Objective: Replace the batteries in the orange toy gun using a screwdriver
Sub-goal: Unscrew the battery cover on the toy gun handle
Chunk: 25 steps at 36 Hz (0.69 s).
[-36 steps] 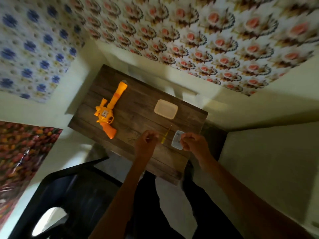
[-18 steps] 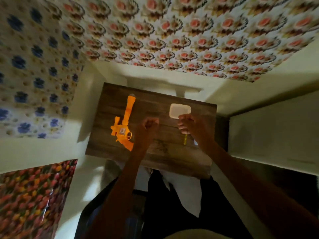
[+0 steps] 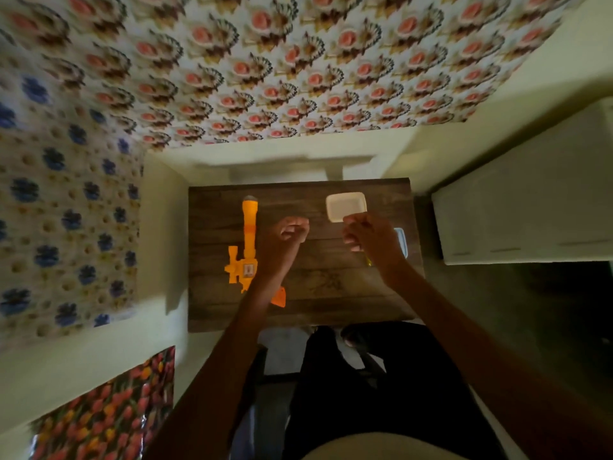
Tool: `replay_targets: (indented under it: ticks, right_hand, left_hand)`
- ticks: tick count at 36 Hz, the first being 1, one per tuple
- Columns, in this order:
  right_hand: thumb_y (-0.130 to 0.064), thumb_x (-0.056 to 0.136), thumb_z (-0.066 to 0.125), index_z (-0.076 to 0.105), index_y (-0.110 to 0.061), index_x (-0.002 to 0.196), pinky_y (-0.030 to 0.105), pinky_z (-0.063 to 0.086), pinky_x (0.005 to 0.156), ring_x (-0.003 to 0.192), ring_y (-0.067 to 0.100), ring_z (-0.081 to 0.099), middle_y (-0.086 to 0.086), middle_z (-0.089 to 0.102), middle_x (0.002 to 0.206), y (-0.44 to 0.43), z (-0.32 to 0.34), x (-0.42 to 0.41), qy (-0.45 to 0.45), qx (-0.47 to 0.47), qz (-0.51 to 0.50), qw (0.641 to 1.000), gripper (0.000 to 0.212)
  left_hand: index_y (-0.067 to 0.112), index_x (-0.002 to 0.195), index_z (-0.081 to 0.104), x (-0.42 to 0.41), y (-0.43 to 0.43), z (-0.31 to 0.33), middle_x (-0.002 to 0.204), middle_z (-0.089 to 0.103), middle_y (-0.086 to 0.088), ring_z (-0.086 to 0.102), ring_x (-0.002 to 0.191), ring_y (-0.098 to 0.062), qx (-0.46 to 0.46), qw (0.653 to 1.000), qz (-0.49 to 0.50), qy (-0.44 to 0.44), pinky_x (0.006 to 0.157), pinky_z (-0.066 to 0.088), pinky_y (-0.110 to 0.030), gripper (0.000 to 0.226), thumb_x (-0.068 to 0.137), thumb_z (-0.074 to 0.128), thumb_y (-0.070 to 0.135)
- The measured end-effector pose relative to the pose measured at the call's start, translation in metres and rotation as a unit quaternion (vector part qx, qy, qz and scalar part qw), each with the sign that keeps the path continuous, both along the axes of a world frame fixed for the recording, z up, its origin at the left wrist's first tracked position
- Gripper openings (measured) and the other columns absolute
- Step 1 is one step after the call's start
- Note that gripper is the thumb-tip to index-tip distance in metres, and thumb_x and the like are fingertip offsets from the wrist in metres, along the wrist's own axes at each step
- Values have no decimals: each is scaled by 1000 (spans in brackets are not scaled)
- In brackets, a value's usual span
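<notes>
The orange toy gun (image 3: 248, 247) lies on the left part of the small wooden table (image 3: 308, 293), barrel pointing away from me. My left hand (image 3: 289, 234) hovers just right of it as a loose fist with nothing seen in it, and its wrist covers the gun's grip. My right hand (image 3: 369, 237) has its fingers curled, with nothing visible in it, near a white rectangular tray (image 3: 345, 204). A sliver of the yellow screwdriver (image 3: 367, 262) shows under my right wrist. A clear battery pack (image 3: 402, 241) lies by the table's right edge, mostly hidden.
The table stands in a corner against patterned walls. A pale box-like surface (image 3: 517, 200) sits to the right. My dark-clothed legs (image 3: 365, 376) are below the table's near edge.
Both hands have moved from the table's near edge to above its middle. My right hand has left the battery pack. The view has swung so the table sits squarely ahead.
</notes>
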State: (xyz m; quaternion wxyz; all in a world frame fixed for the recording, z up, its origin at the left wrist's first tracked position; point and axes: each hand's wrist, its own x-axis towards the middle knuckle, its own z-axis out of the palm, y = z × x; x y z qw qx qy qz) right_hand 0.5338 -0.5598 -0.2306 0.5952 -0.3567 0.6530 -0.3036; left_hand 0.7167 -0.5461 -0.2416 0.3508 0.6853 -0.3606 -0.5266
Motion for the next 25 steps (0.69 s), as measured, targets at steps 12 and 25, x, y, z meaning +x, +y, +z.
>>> replay_targets:
  ticks: [12,25]
  right_hand:
    - [-25,93,63,65,-23,90,32,59,74,80,17,71,9,73,89,-1,-3,-10,-5,-27,10,1000,4]
    - [-19,92,63,67,-15,91,29,59,69,73,15,71,9,73,84,-17,-61,5,-19,3,27,999,6]
  left_hand:
    - [18,99,67,-13,9,6,91,69,1,65,79,-13,0,1000,23,19,70,51,-23,11,92,61,12]
    - [20,102,69,-2,20,-39,96,71,1,70,86,-14,-2,997,69,-24,75,57,-27,13,90,66,24]
